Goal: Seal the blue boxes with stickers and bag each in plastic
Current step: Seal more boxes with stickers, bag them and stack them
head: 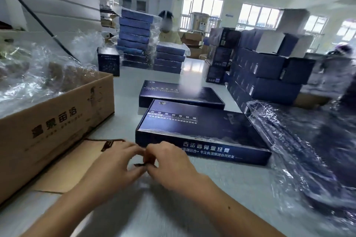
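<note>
Between the two hands, a small dark sticker (143, 164) is pinched by the fingertips of the left hand (113, 169) and the right hand (170, 161). Peeled carelessly, it could curl and stick to itself or to skin. It sits just short of the near blue box (202, 131), not touching it.

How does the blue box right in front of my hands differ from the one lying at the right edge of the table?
The near blue box is bare, its white print readable; the bagged box is inside crinkled, shiny clear plastic. The near blue box lies broadside to you; the bagged box runs diagonally toward you and looks blurred. Both are flat, dark blue and lie on the grey table.
</note>
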